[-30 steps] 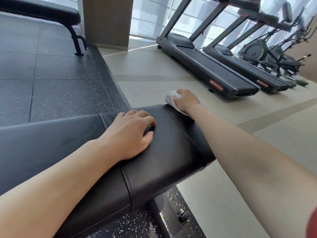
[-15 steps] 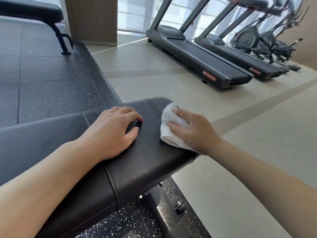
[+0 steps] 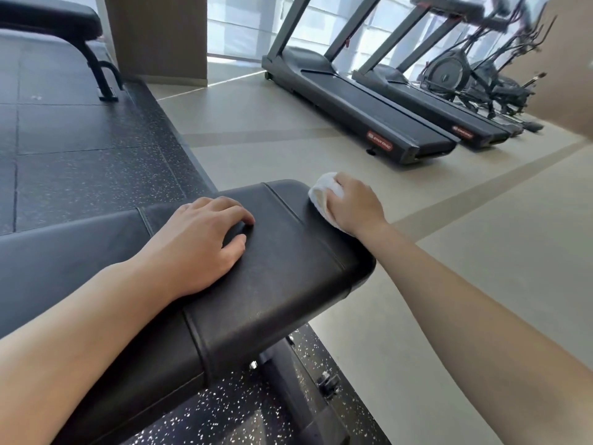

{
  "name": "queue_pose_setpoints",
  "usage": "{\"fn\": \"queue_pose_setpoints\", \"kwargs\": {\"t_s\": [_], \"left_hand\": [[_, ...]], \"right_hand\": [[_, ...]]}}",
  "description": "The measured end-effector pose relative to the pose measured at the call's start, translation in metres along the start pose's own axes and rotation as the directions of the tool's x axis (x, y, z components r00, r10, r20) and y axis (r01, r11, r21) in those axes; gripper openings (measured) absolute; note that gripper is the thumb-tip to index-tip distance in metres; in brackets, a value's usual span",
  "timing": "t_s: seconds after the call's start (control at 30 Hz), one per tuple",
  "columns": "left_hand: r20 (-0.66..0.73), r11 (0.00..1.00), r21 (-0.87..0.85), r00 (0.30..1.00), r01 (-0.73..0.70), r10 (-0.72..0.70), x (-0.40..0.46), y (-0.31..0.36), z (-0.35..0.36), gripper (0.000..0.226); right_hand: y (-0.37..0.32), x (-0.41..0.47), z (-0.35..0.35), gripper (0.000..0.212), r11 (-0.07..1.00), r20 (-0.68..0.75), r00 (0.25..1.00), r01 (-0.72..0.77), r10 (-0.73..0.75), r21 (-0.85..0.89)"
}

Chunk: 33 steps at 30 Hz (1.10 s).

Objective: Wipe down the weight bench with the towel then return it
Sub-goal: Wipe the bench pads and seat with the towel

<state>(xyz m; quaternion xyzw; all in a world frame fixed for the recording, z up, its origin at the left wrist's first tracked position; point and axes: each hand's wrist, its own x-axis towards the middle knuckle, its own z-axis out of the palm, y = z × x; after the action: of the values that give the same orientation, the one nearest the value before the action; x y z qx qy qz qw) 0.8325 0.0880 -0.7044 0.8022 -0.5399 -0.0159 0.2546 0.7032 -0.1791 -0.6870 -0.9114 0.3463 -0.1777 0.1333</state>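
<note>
The black padded weight bench [image 3: 276, 277] runs from lower left to the middle of the view. My left hand [image 3: 195, 242] rests on its top, fingers slightly bent and pressing the pad. A small white towel [image 3: 324, 195] lies bunched at the bench's far right corner. My right hand [image 3: 356, 205] grips the towel and presses it against the pad's edge; most of the towel is hidden under that hand.
Two treadmills [image 3: 362, 110] stand on the beige floor beyond the bench, with elliptical machines [image 3: 475, 78] behind them. A second black bench [image 3: 57, 24] stands at the top left on the dark speckled rubber flooring [image 3: 80, 175]. A wooden pillar [image 3: 157, 33] rises behind it.
My right hand slid the towel toward me over the bench end, then back out to the far right corner. My left hand stayed planted on the pad.
</note>
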Motion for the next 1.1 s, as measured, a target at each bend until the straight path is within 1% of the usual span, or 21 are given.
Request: {"fn": "queue_pose_setpoints", "kwargs": {"t_s": [0.07,0.1,0.2,0.27,0.37,0.43,0.5,0.57,0.63,0.67,0.77,0.87,0.93,1.0,1.1], "left_hand": [[0.011,1.0,0.002,1.0,-0.004,0.004,-0.001,0.0,0.0,0.045],[0.014,1.0,0.008,1.0,-0.005,0.005,-0.001,0.001,0.0,0.047],[0.017,1.0,0.029,1.0,-0.002,0.001,-0.001,0.001,0.001,0.049],[0.016,0.999,0.036,1.0,0.004,-0.005,0.0,0.0,0.002,0.049],[0.02,0.999,0.037,1.0,0.012,-0.012,0.003,0.0,0.004,0.047],[0.019,0.999,0.038,1.0,0.014,-0.014,0.003,0.0,0.004,0.046],[0.011,0.999,0.038,1.0,0.014,-0.014,0.002,0.001,0.003,0.045],[0.011,0.999,0.039,1.0,0.012,-0.013,0.002,0.002,0.003,0.045],[0.023,0.999,0.039,1.0,0.013,-0.014,0.002,0.001,0.002,0.046],[0.025,0.999,0.04,1.0,0.013,-0.014,0.001,0.0,0.003,0.046],[0.022,0.999,0.041,1.0,0.014,-0.015,0.001,0.0,0.003,0.047],[0.011,0.999,0.05,1.0,0.015,-0.015,0.002,0.0,0.005,0.049],[-0.019,0.999,0.04,1.0,0.019,-0.018,0.002,0.001,0.005,0.049],[-0.067,0.999,0.001,0.997,0.034,-0.034,0.003,0.003,0.004,0.042],[-0.126,0.999,-0.032,0.991,0.041,-0.045,0.001,0.004,0.004,0.035]], "right_hand": [[-0.001,-0.032,-0.007,0.024,0.995,-0.02,0.998,0.063,-0.065,-0.073],[-0.002,-0.053,-0.012,0.022,0.992,-0.03,0.995,0.095,-0.098,-0.081],[-0.003,-0.118,-0.021,0.024,0.985,-0.082,0.982,0.169,-0.172,-0.04],[0.002,-0.13,-0.021,0.029,0.979,-0.124,0.971,0.203,-0.203,-0.013],[0.007,-0.094,-0.017,0.021,0.989,-0.107,0.984,0.147,-0.143,0.028],[0.015,-0.049,-0.012,0.015,0.987,-0.064,0.995,0.089,-0.081,0.131],[0.024,-0.008,-0.006,0.026,0.985,-0.006,1.0,0.026,-0.025,0.17],[0.027,0.015,0.003,0.036,0.984,0.012,0.999,-0.032,0.03,0.173],[0.027,0.014,0.008,0.036,0.972,0.008,0.997,-0.082,0.082,0.222],[0.027,0.006,0.005,0.032,0.97,-0.01,0.996,-0.079,0.084,0.23],[0.024,-0.037,-0.01,0.016,0.985,-0.054,0.998,-0.009,0.018,0.172],[0.025,-0.099,-0.02,0.019,0.993,-0.113,0.993,0.045,-0.032,0.109],[0.02,-0.132,-0.017,0.02,0.989,-0.154,0.985,0.09,-0.071,0.12],[0.009,-0.148,-0.013,0.019,0.982,-0.174,0.98,0.126,-0.101,0.14],[-0.012,-0.143,-0.012,0.024,0.976,-0.156,0.968,0.209,-0.198,0.06]]}}
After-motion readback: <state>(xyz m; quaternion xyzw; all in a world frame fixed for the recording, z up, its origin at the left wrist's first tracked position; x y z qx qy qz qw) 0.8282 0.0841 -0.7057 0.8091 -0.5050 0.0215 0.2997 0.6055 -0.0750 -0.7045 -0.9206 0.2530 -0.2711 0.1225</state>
